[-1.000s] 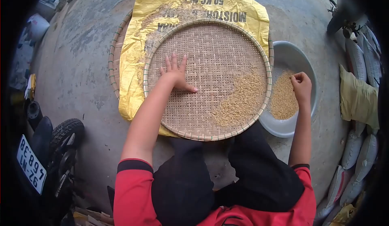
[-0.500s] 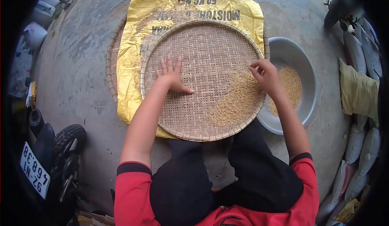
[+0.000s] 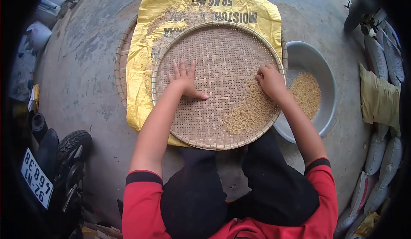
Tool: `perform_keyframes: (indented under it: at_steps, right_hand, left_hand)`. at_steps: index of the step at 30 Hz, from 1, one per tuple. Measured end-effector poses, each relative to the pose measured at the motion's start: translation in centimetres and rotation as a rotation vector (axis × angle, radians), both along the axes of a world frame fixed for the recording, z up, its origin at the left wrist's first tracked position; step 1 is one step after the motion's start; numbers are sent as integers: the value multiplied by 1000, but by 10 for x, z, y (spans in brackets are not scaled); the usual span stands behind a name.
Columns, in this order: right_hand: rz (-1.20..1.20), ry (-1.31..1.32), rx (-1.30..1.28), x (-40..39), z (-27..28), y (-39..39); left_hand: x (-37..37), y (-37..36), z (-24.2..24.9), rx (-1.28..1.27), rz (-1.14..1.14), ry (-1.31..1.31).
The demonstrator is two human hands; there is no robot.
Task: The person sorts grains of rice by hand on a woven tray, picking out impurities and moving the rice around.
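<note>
A round woven bamboo tray [image 3: 214,63] rests over a yellow sack, close in front of my knees. Unhusked rice grains [image 3: 246,117] lie heaped on its right side, thinning toward the middle. My left hand [image 3: 185,83] is spread flat on the bare weave at the left, fingers apart and holding nothing. At the upper edge of the grain, my right hand [image 3: 270,81] has its fingertips pinched together on or just above the tray. Whatever sits between those fingertips is too small to make out.
A grey metal basin [image 3: 327,106] holding more grain [image 3: 306,91] stands right of the tray. The yellow sack [image 3: 139,89] covers a second woven tray [image 3: 124,59]. A motorbike wheel [image 3: 75,144] is at lower left; stacked sacks [image 3: 379,93] line the right side.
My right hand has moved slightly left and down from near the tray's right rim to the grain's upper edge. The left hand stays flat in place; the whole view has shifted a little.
</note>
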State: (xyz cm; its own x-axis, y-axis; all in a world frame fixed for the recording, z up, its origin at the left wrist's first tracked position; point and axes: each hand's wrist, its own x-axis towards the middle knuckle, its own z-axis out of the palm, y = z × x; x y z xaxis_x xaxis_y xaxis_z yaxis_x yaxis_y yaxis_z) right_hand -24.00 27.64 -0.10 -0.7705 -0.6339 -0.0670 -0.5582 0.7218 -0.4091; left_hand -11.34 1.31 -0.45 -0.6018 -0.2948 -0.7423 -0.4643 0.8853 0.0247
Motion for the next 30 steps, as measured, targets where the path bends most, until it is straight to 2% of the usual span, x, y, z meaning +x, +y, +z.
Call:
perform_keyframes:
  at_steps: [6,9,12,16,19,21,25,27,28,30]
  right_hand:
    - [83,62,103,0,-3,0]
    - [123,127,83,1,-6,2]
    - [118,154,-12,3,14,12]
    - [-234,136,-222,-8,55,60]
    - [-360,230,-195,-22,41,107]
    - [-335,333,-133,-25,33,119]
    - [-201,296,-226,-14,49,82]
    - [-94,96,-258,-9,50,57]
    - [-102,94,-260,-8,48,49]
    - [115,-22,-158,-8,41,36]
  left_hand:
    - [0,-2,-4,5,-2,6]
    - [0,-1,-4,5,1,5]
    - [0,-1,-5,-4,-4,8]
    - [1,-3,-6,9,-6,26]
    - [1,-3,-4,12,-4,19]
    - [1,-3,-6,0,-10,12]
    - [-1,-2,-4,5,-8,8]
    - [0,-2,-5,-1,-6,2]
    - [0,-2,-6,-3,-13,-2]
    - [1,-3,-8,-7,-12,21]
